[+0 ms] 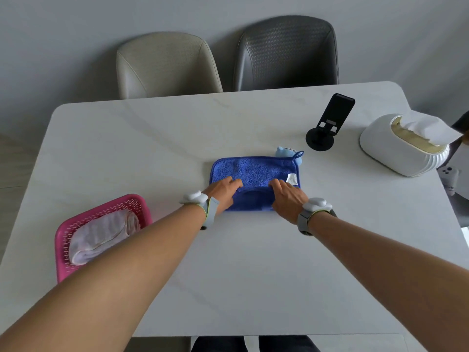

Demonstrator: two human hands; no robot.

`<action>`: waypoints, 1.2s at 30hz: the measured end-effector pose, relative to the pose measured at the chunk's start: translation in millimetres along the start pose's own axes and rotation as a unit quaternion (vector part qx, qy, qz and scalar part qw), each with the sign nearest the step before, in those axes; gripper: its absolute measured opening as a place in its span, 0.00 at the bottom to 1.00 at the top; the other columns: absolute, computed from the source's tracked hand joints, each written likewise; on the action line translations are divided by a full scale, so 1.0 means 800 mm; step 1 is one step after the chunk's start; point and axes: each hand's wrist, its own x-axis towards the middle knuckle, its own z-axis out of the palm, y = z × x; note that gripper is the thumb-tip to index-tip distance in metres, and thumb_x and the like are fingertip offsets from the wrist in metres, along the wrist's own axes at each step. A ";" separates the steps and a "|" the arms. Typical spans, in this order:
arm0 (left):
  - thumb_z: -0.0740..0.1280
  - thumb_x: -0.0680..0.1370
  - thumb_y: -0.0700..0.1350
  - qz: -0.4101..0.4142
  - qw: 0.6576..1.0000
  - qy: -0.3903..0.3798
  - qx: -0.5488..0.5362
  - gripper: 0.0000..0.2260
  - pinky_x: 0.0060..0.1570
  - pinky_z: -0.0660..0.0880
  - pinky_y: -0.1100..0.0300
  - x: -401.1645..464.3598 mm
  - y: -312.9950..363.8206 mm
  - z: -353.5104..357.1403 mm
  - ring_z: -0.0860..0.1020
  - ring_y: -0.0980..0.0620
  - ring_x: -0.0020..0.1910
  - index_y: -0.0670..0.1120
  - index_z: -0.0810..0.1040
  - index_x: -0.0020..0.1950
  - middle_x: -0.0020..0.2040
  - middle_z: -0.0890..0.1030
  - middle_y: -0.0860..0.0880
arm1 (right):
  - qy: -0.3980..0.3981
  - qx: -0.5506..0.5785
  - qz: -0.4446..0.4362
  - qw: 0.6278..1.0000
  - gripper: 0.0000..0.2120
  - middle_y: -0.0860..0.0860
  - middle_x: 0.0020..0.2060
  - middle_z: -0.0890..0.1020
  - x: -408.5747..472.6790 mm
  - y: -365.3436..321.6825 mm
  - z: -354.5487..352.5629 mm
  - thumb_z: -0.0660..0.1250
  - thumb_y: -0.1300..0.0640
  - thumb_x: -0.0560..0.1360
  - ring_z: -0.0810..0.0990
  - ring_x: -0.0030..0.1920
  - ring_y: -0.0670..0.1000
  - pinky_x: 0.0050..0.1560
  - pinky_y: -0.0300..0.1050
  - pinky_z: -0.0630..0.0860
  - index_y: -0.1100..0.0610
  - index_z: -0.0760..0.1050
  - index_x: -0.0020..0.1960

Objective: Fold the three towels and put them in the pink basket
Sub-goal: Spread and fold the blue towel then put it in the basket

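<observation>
A dark blue towel (253,171) lies on the white table (177,138), its near part folded over. My left hand (223,190) grips the folded near edge at the left, and my right hand (286,196) grips it at the right. A light blue towel (283,151) peeks out behind the blue one's far right corner. The pink basket (101,212) sits at the near left with a folded white-pink towel (101,237) inside it.
A black phone stand (327,123) and a white tissue box (403,146) stand at the far right. Two chairs, one beige (165,64) and one dark grey (286,52), are behind the table. A phone (450,177) lies at the right edge.
</observation>
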 end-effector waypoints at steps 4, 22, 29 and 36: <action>0.62 0.76 0.35 -0.048 0.997 0.042 -0.044 0.18 0.51 0.75 0.51 0.026 -0.015 -0.012 0.79 0.39 0.56 0.46 0.75 0.65 0.60 0.80 0.43 | 0.023 -0.027 0.005 0.999 0.19 0.55 0.53 0.78 0.029 0.022 -0.013 0.64 0.66 0.73 0.78 0.52 0.61 0.46 0.53 0.73 0.55 0.71 0.62; 0.67 0.79 0.51 -0.255 0.957 0.097 -0.098 0.19 0.53 0.75 0.48 0.090 -0.048 -0.022 0.74 0.37 0.59 0.44 0.74 0.67 0.61 0.72 0.39 | 0.112 -0.106 0.067 0.986 0.11 0.59 0.49 0.79 0.127 0.062 -0.047 0.67 0.56 0.78 0.78 0.50 0.63 0.47 0.56 0.72 0.60 0.76 0.58; 0.69 0.77 0.55 -0.354 0.919 0.058 -0.164 0.26 0.58 0.75 0.45 0.093 -0.046 -0.011 0.75 0.36 0.61 0.43 0.67 0.68 0.62 0.73 0.38 | 0.231 -0.090 0.066 0.967 0.14 0.57 0.45 0.75 0.127 0.029 -0.042 0.69 0.69 0.67 0.74 0.45 0.60 0.45 0.54 0.70 0.58 0.77 0.50; 0.67 0.76 0.56 -0.355 0.897 0.098 -0.246 0.18 0.45 0.77 0.51 0.081 -0.043 0.000 0.80 0.39 0.48 0.42 0.75 0.54 0.51 0.81 0.42 | 0.137 0.276 0.105 0.946 0.14 0.53 0.60 0.77 0.086 -0.059 0.004 0.56 0.55 0.84 0.74 0.59 0.56 0.54 0.51 0.74 0.55 0.75 0.66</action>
